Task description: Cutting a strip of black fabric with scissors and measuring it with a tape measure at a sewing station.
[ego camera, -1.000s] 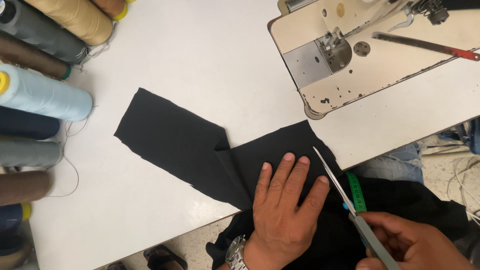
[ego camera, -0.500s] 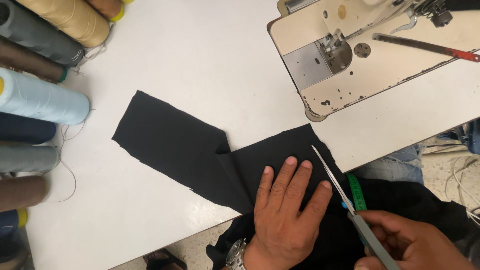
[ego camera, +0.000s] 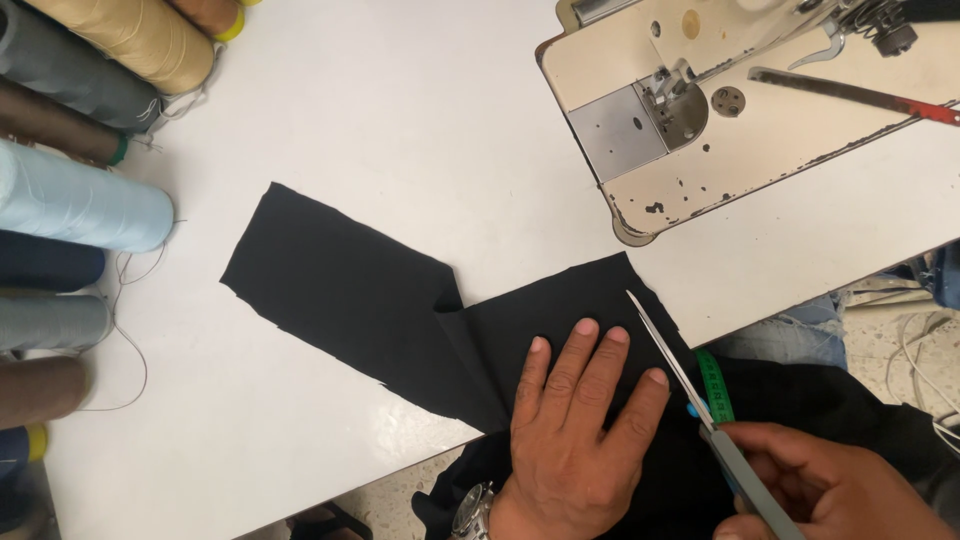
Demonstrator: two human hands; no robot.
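Observation:
A piece of black fabric (ego camera: pixel 350 290) lies folded across the white table (ego camera: pixel 400 130), its near end hanging over the front edge. My left hand (ego camera: pixel 580 420) presses flat on the fabric near that edge, fingers spread, a wristwatch at the wrist. My right hand (ego camera: pixel 830 490) grips a pair of scissors (ego camera: pixel 690 390) at the lower right. The blades point up and left along the fabric's right edge, next to my left little finger. A green measuring tape (ego camera: pixel 715 385) shows just beside the blades.
Several large thread cones (ego camera: pixel 80 200) in tan, grey, brown, light blue and navy line the left edge. A cream sewing machine bed (ego camera: pixel 760 130) with needle plate sits at the top right, a red-handled tool (ego camera: pixel 860 97) lying on it. More black cloth lies below the table edge.
The view has shifted slightly. Both hands stay nearly in place, the scissors still resting along the fabric's right edge.

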